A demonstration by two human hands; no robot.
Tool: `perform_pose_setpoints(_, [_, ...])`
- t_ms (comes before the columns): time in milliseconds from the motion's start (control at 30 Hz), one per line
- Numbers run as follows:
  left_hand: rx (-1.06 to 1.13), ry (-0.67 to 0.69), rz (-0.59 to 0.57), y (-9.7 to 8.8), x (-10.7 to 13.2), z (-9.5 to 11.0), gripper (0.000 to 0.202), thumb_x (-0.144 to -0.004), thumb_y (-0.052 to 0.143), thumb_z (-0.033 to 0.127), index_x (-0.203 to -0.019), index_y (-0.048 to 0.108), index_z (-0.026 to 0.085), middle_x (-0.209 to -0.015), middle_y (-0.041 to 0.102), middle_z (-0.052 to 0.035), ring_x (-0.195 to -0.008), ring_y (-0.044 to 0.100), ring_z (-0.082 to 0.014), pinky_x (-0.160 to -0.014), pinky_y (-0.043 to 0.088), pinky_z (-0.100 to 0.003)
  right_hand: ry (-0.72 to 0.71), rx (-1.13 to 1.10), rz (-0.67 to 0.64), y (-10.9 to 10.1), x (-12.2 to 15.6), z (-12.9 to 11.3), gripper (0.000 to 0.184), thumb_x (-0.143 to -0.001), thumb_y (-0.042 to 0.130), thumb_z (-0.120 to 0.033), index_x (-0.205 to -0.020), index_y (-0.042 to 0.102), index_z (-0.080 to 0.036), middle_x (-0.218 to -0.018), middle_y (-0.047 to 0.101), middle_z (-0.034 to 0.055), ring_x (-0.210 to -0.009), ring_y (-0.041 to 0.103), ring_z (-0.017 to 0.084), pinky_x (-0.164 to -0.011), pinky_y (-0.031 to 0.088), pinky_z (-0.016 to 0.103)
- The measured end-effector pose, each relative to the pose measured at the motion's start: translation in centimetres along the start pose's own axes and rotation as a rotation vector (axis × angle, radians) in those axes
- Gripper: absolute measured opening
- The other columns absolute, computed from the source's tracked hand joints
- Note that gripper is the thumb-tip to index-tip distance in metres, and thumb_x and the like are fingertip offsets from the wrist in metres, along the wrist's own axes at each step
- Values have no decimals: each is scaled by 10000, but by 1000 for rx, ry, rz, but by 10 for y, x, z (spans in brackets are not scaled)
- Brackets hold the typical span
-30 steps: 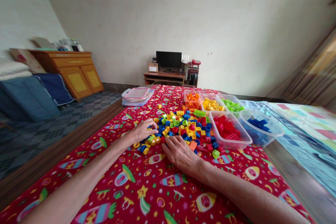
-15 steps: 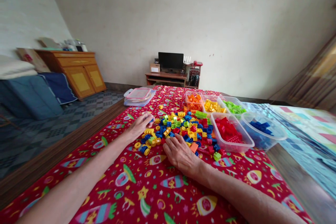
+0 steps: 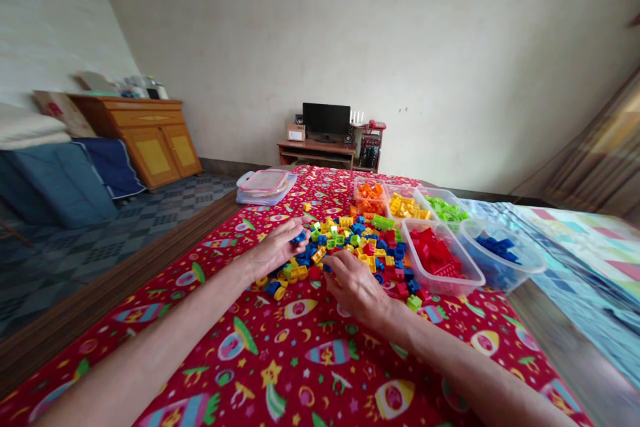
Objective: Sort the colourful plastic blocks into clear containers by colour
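**Item 1:** bare left hand (image 3: pixel 275 252), fingers curled and pressed toward the thumb, pinching 1 small blue plastic building brick (image 3: pixel 300 237) at the fingertips. The brick sits at the hand's far end, on the side facing the heap; its long axis seems to slant up and to the right, though it is too small to be sure. Of the 2 hands, the left is nearer to it.

**Item 2:** bare right hand (image 3: pixel 356 288), fingers bent downward, tips at the near edge of the heap, just beside 1 second blue brick (image 3: pixel 327 267). Cannot tell whether they pinch it.

**Item 3:** loose heap of multicoloured plastic bricks (image 3: pixel 353 247), mainly yellow, blue, green and red, between the 2 hands and the tubs, on a red cloth printed with rockets and stars (image 3: pixel 300 360).

**Item 4:** 5 clear plastic tubs (image 3: pixel 430 285) to the right, holding orange, yellow, green, red and blue bricks, 1 colour each.

**Item 5:** clear plastic box with pink lid (image 3: pixel 265 188), far left of the cloth.
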State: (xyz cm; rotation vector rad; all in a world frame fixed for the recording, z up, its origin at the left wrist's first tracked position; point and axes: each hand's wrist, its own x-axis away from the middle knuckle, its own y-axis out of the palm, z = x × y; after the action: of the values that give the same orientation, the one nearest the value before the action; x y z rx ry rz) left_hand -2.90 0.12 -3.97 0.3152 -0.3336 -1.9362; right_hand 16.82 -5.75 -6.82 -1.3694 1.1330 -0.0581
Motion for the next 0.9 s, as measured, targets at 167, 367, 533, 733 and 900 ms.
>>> perform_pose_setpoints(167, [-28,-45,-94,20,6,-11,395,-798,692,319,-1143,551,192,-811,571,-11,-686,519,-111,-580,403,-206,401,-651,80,-13,-13,0,211,-817,525,-188,-1007,608,-150,-809,659,36,-660,591,125,-612,468,239])
perform_pose_setpoints(367, [-24,-42,-86,41,18,-23,503,-783,704,328,-1246,516,275,-958,614,-32,-891,596,-180,-751,460,-273,420,-598,113,-15,-13,-1,235,-775,599,-209,-999,656,-164,-880,686,42,-726,604,137,-670,478,258])
perform_pose_setpoints(533, [-29,-55,-80,50,23,-29,562,-777,707,345,-1285,467,325,-1025,619,-26,-889,604,-174,-768,468,-283,279,-440,107,-19,-13,-2,175,-805,581,-173,-936,696,-181,-832,674,38,-723,580,136,-668,454,246])
perform_pose_setpoints(733, [65,-72,11,49,19,-32,423,-836,621,408,-1224,509,282,-956,596,-17,-773,568,-135,-635,462,-236,423,-566,44,-25,-17,0,148,-796,572,-215,-888,675,-163,-709,652,-7,-611,551,114,-586,417,218])
perform_pose_setpoints(900, [97,-103,25,47,19,-29,402,-841,612,355,-1219,510,266,-820,570,10,-732,555,-123,-665,467,-240,595,-801,-9,-22,-20,4,113,-806,503,-268,-797,560,-170,-541,561,-56,-418,447,80,-437,346,198])
